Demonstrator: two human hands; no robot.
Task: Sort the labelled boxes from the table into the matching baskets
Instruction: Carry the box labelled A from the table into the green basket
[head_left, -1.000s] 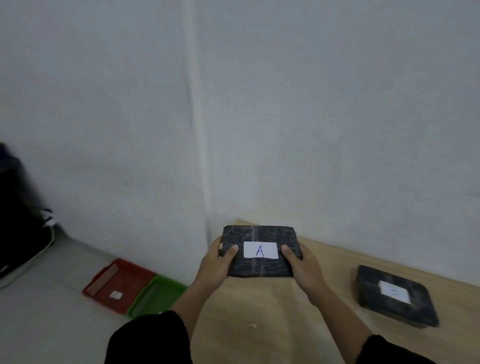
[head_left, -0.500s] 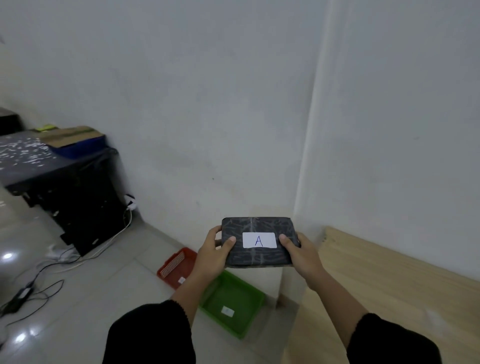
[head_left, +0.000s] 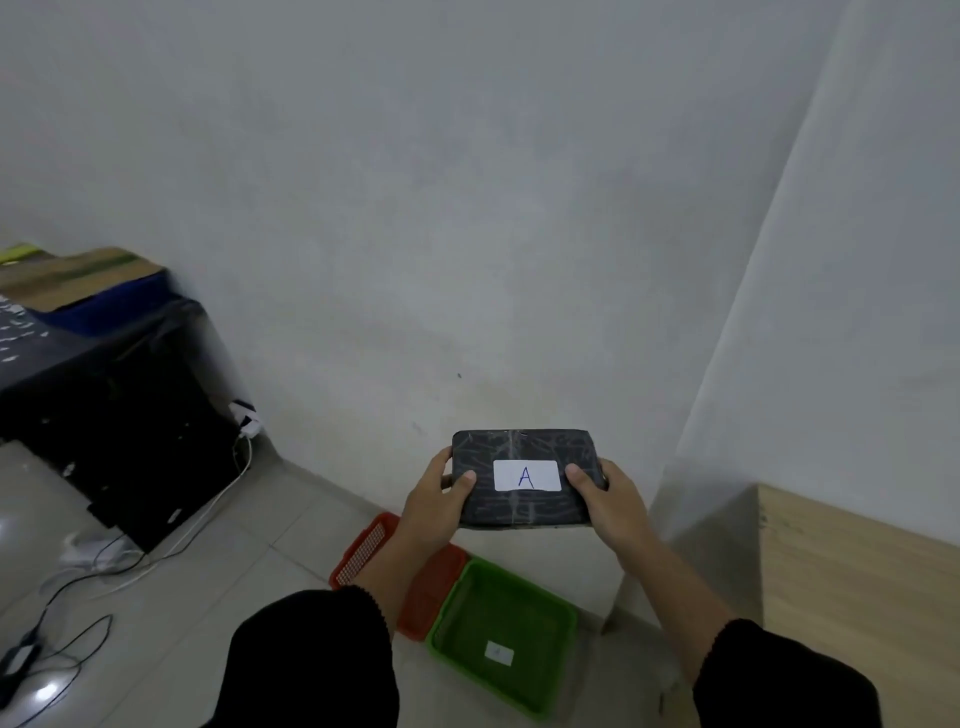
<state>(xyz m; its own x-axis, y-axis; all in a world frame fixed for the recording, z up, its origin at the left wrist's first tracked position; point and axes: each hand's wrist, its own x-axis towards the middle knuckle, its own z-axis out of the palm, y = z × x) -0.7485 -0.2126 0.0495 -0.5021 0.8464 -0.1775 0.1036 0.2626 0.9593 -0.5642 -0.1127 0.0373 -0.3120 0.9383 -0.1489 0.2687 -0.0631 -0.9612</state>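
Both my hands, left hand (head_left: 434, 506) and right hand (head_left: 613, 506), grasping black box (head_left: 522, 470) labelled A, held mid-air above red basket (head_left: 436, 582) and green basket (head_left: 519, 613) on floor; counter (head_left: 857, 582) right.

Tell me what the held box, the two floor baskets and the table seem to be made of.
Box: seemingly wrapped in glossy black film or tape, judging by shiny creases; white paper label marked A.
Red basket: likely moulded plastic, its wall perforated.
Green basket: likely plastic too, smooth rim.
Table: pale wood-grain surface, possibly laminate.
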